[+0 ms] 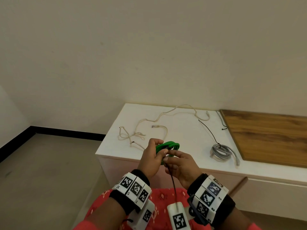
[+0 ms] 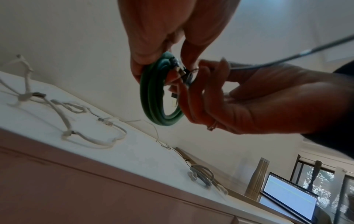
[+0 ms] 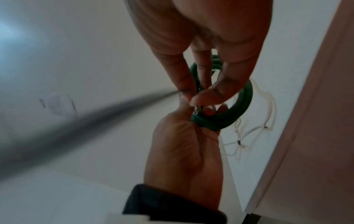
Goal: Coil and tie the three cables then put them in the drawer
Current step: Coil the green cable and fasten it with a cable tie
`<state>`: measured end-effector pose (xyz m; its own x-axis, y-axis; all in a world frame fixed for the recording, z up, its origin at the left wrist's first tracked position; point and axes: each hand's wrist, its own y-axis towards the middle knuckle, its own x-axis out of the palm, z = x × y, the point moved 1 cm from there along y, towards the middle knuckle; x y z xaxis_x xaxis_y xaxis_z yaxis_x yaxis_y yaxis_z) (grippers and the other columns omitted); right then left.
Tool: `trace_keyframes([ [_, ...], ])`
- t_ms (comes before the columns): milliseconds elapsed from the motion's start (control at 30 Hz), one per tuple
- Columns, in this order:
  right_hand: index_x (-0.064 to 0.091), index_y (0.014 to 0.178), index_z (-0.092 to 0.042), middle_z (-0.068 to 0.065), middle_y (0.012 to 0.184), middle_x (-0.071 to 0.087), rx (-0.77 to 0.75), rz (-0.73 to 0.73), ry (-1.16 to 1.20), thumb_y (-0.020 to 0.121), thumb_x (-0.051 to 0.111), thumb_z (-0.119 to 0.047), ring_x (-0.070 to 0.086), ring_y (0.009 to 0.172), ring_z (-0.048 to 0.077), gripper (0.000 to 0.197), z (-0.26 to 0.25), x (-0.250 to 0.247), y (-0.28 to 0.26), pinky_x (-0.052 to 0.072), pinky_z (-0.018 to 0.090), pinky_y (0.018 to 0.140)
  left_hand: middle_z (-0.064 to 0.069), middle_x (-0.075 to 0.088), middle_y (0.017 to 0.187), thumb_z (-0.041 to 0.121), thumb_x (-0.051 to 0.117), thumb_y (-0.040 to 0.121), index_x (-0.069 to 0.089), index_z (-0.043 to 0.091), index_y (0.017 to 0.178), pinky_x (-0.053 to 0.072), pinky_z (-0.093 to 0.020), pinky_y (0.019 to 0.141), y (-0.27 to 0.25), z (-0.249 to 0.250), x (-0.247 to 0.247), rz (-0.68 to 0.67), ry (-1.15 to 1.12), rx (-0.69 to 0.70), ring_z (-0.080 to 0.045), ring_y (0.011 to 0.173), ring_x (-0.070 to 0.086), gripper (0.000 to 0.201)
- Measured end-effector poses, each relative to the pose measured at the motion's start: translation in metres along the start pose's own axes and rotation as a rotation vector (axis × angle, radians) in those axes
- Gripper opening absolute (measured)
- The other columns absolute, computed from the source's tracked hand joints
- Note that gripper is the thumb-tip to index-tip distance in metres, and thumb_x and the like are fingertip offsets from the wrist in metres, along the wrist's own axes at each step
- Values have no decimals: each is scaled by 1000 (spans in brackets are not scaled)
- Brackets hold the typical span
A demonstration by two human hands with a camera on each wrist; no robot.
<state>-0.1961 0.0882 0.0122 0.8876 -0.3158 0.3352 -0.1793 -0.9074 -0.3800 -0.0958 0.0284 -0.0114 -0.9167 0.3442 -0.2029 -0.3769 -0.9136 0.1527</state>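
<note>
Grey cable (image 1: 221,151) coiled and tied, tabletop 3 o'clock. Left hand (image 1: 152,157) grips green coil (image 1: 172,145); right hand (image 1: 181,166) pinches black tie (image 1: 172,181), prob. mid-cinch. White cable (image 1: 157,118) loose at 12; drawer step left.

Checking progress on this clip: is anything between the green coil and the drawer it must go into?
No open drawer shows. The green coil is held above the white cabinet in the left hand, while the right hand pinches the black tie; it isn't tied yet.
</note>
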Motion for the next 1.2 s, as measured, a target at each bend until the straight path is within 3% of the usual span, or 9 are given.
trace_keyframes([
  [133, 60, 76, 4, 12, 60, 51, -34, 128, -15, 82, 47, 14, 49, 44, 13, 18, 5, -4, 5, 39, 19, 39, -6, 57, 104, 8, 51, 90, 40, 22, 108, 49, -33, 82, -3, -2, 1, -11, 7, -14, -21, 99, 58, 26],
  [267, 59, 72, 5, 10, 54, 50, -16, 175, 35, 84, 50, 10, 48, 36, 8, 15, 6, -9, 7, 37, 16, 34, -9, 57, 104, 10, 52, 90, 37, 24, 115, 46, -30, 83, -4, -6, 6, -49, 18, -35, -21, 98, 56, 32],
  [400, 58, 68, 2, 5, 48, 53, -8, 227, 94, 85, 51, 8, 48, 34, 7, 19, 8, -11, 9, 38, 15, 34, -7, 56, 108, 10, 51, 90, 40, 15, 122, 48, -38, 93, -8, -3, 11, -74, -3, -78, -22, 105, 56, 34],
  [533, 60, 71, -2, 3, 52, 54, 14, 242, 123, 85, 54, 5, 47, 37, 7, 17, 9, -11, 8, 39, 14, 35, -4, 58, 105, 8, 51, 90, 48, 10, 118, 49, -37, 89, -6, 0, 11, -64, -8, -81, -18, 99, 56, 28],
  [733, 60, 74, -4, 5, 53, 52, 11, 199, 116, 86, 52, 6, 49, 41, 8, 17, 7, -6, 9, 46, 16, 39, 0, 59, 90, 4, 52, 88, 54, 5, 111, 46, -26, 76, 0, -2, 4, -47, -1, -64, -12, 82, 55, 23],
  [933, 59, 74, -1, 9, 63, 58, -26, 103, 33, 84, 52, 9, 52, 43, 9, 15, 2, -7, 6, 49, 17, 43, 3, 58, 81, 5, 53, 88, 56, 4, 109, 47, -36, 77, 2, -6, -2, -53, 35, -66, -13, 76, 54, 21],
  [1067, 58, 83, 0, 13, 65, 58, -82, 52, -94, 85, 53, 9, 56, 46, 12, 11, -7, -17, 4, 53, 21, 48, 2, 57, 77, 4, 50, 90, 55, 2, 109, 48, -26, 67, 2, -2, -2, -91, 38, -56, -13, 72, 54, 20],
  [1200, 62, 82, 3, 14, 71, 61, -148, -35, -160, 87, 47, 11, 60, 54, 14, 17, -12, -26, -2, 56, 21, 55, 1, 57, 77, 7, 50, 90, 56, 3, 110, 47, -33, 68, 3, 1, -2, -132, 79, -40, -12, 64, 51, 22],
])
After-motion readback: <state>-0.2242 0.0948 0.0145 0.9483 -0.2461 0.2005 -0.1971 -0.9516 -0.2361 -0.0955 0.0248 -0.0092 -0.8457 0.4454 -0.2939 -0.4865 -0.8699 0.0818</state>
